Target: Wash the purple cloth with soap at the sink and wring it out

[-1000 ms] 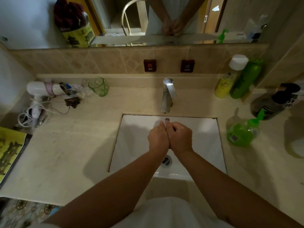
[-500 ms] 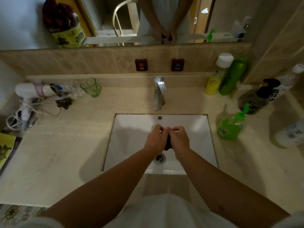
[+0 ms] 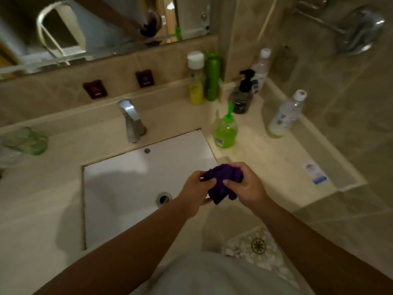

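Shifted right past the sink [image 3: 119, 177] rim, both hands grip the purple cloth [image 3: 221, 184] near the green soap bottle [image 3: 225, 133].

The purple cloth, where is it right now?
In the head view, the purple cloth is bunched between the left hand and right hand, held at the sink's front right corner, below the green soap bottle.

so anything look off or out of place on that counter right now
Mostly tidy. One oddity: the purple cloth, bunched between the left hand and right hand, sits past the sink's right edge, so drips could miss the basin.
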